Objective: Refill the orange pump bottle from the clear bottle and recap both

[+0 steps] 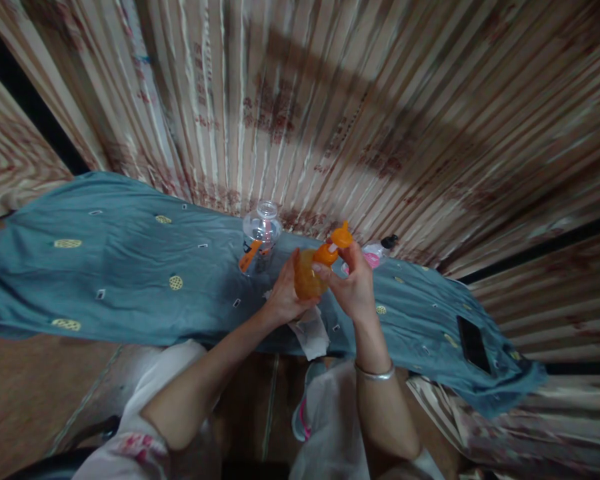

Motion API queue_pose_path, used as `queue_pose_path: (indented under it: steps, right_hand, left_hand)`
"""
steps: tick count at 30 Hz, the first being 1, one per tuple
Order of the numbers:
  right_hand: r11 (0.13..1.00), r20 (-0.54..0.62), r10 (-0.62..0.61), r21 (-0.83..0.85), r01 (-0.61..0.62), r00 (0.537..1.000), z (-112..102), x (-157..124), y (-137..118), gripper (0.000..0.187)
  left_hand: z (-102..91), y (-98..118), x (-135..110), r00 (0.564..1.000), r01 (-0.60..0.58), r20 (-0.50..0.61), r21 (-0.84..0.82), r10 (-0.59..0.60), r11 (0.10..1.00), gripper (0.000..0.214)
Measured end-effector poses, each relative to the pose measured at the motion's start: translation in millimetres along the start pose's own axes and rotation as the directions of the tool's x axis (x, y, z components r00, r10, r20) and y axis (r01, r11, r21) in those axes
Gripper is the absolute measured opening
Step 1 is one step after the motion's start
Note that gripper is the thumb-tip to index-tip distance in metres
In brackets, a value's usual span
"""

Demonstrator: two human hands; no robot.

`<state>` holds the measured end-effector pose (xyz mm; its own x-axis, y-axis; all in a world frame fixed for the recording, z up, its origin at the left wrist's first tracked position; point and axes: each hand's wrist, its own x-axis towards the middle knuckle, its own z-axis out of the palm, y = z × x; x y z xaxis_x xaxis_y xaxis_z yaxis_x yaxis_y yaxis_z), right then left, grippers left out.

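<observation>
A pump bottle (309, 277) of yellow-orange liquid is held tilted between my hands over the cloth. Wrapped round its body, my left hand (285, 297) grips it from the left side. My right hand (353, 283) is closed at the bottle's orange pump top (341, 236), thumb near the orange collar; a short pale stem shows between the two. A crumpled white tissue (312, 335) lies beneath the left hand. Just left of the hands stands a clear, uncapped bottle (261, 233) with an orange mark on its side.
Behind my right hand lies a clear and pink bottle (374, 255) with a black top, partly hidden. A black phone (474, 345) rests at the right on the teal patterned cloth (130, 267). A striped curtain (290, 100) hangs close behind.
</observation>
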<state>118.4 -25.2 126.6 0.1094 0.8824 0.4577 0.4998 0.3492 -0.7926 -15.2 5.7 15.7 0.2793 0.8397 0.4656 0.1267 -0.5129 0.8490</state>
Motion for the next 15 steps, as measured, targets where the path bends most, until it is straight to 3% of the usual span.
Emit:
queue_pose_path:
  steps: [4, 8, 11, 15]
  right_hand:
    - [0.99, 0.229, -0.021, 0.143, -0.012, 0.973, -19, 9, -3, 0.05]
    - [0.99, 0.394, -0.007, 0.13, -0.048, 0.919, -34, 23, -7, 0.045]
    - [0.995, 0.444, -0.001, 0.092, -0.045, 0.896, -39, 32, -9, 0.042]
    - [0.998, 0.406, -0.001, 0.051, -0.021, 0.914, -37, 34, -10, 0.04]
  left_hand:
    - [0.8, 2, 1, 1.0, -0.012, -0.01, 0.017, 0.012, 1.0, 0.115]
    - [2.2, 2, 1, 1.0, 0.014, -0.021, 0.031, -0.014, 0.999, 0.118]
    - [2.7, 2, 2, 1.0, 0.017, -0.019, 0.035, -0.016, 0.999, 0.119]
    - [2.8, 3, 2, 1.0, 0.02, -0.013, 0.04, -0.02, 0.999, 0.116]
